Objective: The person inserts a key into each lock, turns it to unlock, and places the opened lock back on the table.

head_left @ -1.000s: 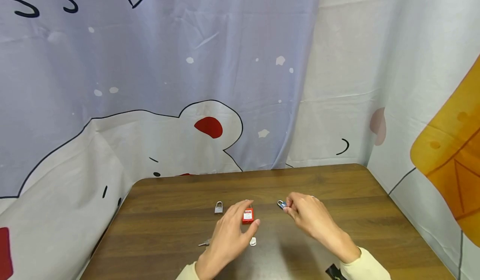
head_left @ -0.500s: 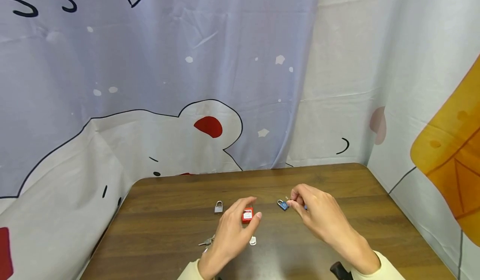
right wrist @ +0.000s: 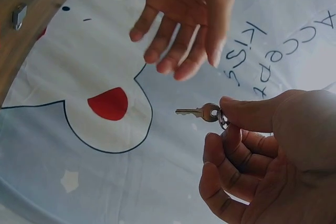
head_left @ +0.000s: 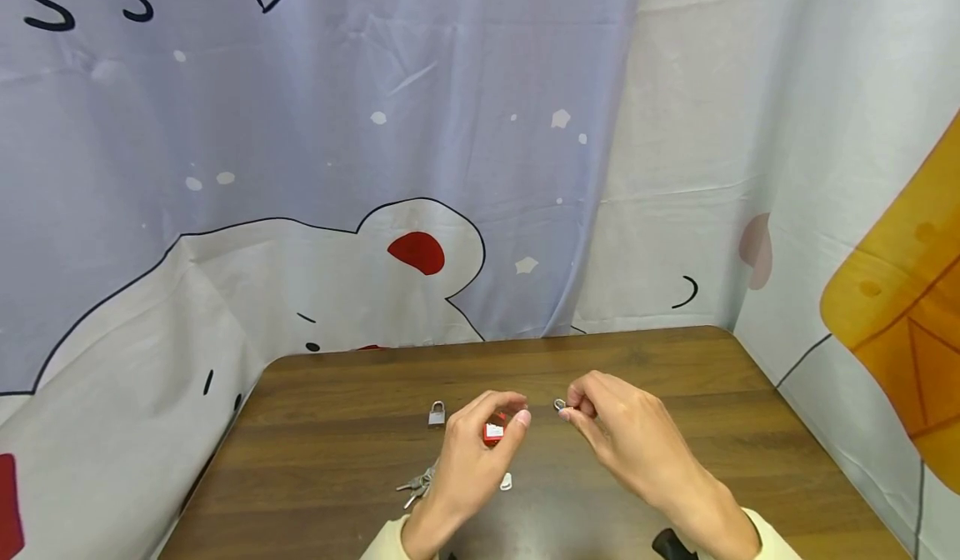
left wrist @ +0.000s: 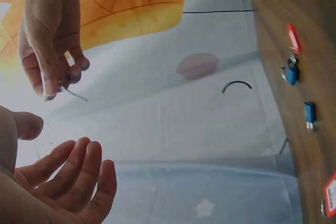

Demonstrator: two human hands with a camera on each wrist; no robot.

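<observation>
My right hand [head_left: 626, 435] pinches the ring of a small key [right wrist: 197, 112] between thumb and index finger. In the right wrist view the key's toothed blade points left, away from the fingers. Behind that hand, a blue padlock [left wrist: 310, 113] lies on the table; in the head view little more than its shackle [head_left: 559, 405] shows. My left hand [head_left: 472, 452] hovers with loosely curved fingers and holds nothing. Past its thumb and fingers a red padlock [head_left: 493, 432] with a white label is partly visible. A grey padlock [head_left: 437, 414] sits to the left.
Several keys [head_left: 416, 485] lie beside my left wrist, partly covered by it. A small white piece [head_left: 506, 482] is nearer the front. The left wrist view shows another blue item [left wrist: 292, 72] with a red tag [left wrist: 293, 39]. A printed curtain [head_left: 525, 168] hangs behind the wooden table [head_left: 360, 393].
My right hand has lifted off the blue padlock, shifted right, then slightly back left with the key. My left hand has drifted slightly right, its fingers curving more, uncovering more keys.
</observation>
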